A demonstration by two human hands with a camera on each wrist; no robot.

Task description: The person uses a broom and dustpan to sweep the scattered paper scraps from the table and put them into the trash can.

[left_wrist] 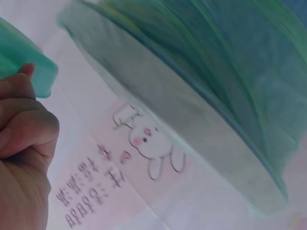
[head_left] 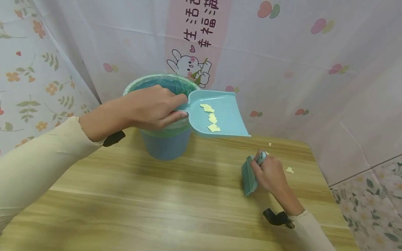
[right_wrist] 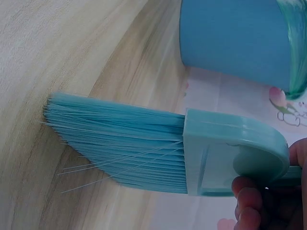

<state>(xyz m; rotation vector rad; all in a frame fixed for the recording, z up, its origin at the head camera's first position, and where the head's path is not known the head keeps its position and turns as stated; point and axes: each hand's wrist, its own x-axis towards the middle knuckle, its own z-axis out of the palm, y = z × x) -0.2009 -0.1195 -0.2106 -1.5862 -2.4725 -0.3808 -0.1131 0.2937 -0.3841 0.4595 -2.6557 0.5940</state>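
My left hand (head_left: 157,106) grips the short handle of a light blue dustpan (head_left: 224,115), held up in front of the bin's rim. Several pale yellow paper scraps (head_left: 213,118) lie in the pan, toward its handle side. At the right, my right hand (head_left: 271,172) holds a small blue-green hand brush (head_left: 249,177) by its handle. In the right wrist view the brush's bristles (right_wrist: 115,143) point toward the wooden table. A blue bin (head_left: 166,144) with a green translucent liner (left_wrist: 230,57) stands behind and below the left hand.
A few more paper scraps (head_left: 289,170) lie on the wooden table (head_left: 150,205) near its right edge, beyond the right hand. A white curtain (head_left: 282,69) with printed fruit and a rabbit hangs close behind the bin. Flowered cloth (head_left: 31,83) borders the left side.
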